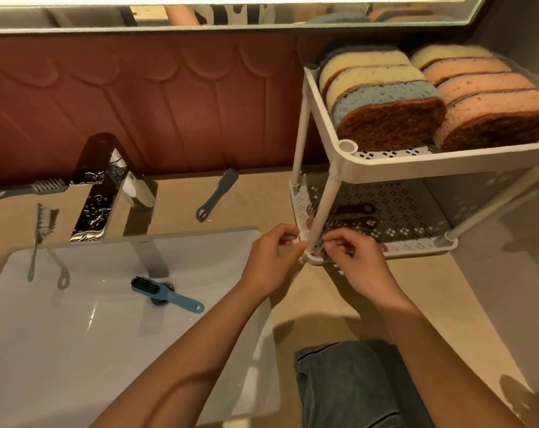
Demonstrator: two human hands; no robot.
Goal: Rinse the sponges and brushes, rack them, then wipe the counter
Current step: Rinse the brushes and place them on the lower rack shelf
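Observation:
A white two-tier rack [385, 165] stands on the counter at the right. Its top shelf holds several sponges on edge, yellow and blue ones [382, 100] and pink ones [490, 100]. Dark brushes [351, 216] lie on the lower shelf. My right hand [354, 257] pinches a brush [319, 247] at the lower shelf's front-left corner. My left hand [271, 261] has curled fingers just left of that corner, by the rim. A blue brush [166, 296] lies in the white sink [76, 350] over the drain.
A wet chrome faucet [98, 193] stands behind the sink. A brush [41, 230] leans over the sink's left rim, another [33, 188] lies behind the faucet, and a blue-grey brush [218, 193] lies on the beige counter. A blue-grey cloth [354, 387] lies at the front.

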